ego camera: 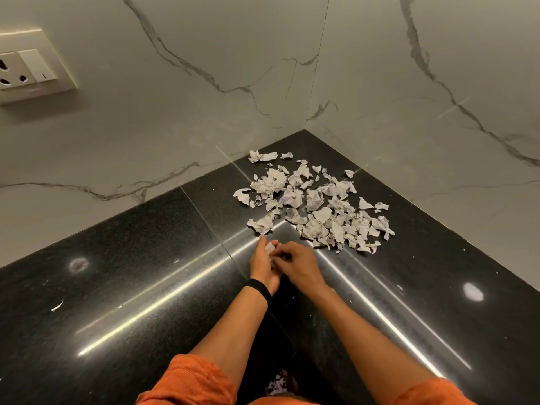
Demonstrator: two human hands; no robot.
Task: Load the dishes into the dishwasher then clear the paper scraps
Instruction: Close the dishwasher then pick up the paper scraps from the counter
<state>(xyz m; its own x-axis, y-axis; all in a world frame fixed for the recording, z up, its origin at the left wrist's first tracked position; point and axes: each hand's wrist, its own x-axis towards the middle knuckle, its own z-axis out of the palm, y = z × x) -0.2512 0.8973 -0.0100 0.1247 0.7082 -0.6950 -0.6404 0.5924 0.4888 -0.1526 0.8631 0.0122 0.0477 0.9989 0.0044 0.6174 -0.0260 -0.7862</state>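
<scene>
Pale scrap (270, 247) pinched in curled fingertips of right hand (296, 263) and held against straight fingers of left hand (261, 260). Left hand edge-on and flat-fingered, closed round nothing, index tip reaching toward nearest paper. Black wristband (258, 288) on left wrist; orange sleeves (190, 381) at lower edge.

Just beyond both hands, heap of paper scraps (315, 206): torn, crumpled, spread loosely across corner of black polished counter (117, 287). Nearest pieces just beside left fingertips, farthest near marble walls (175, 112) but apart from them. One stray white fleck (57, 306) well apart at left. Socket plate (32, 67) on left wall. No dishes or dishwasher in view.

Step in hand, by judgement: second half of task, gathering scraps piece by piece, with almost whole heap yet to lift.

Next move, likely: passing of pinched piece into left palm, then scooping of heap in handfuls or sweeping toward counter edge. Light, curled paper prone to scatter, hence slow cupped strokes and a check for strays.
</scene>
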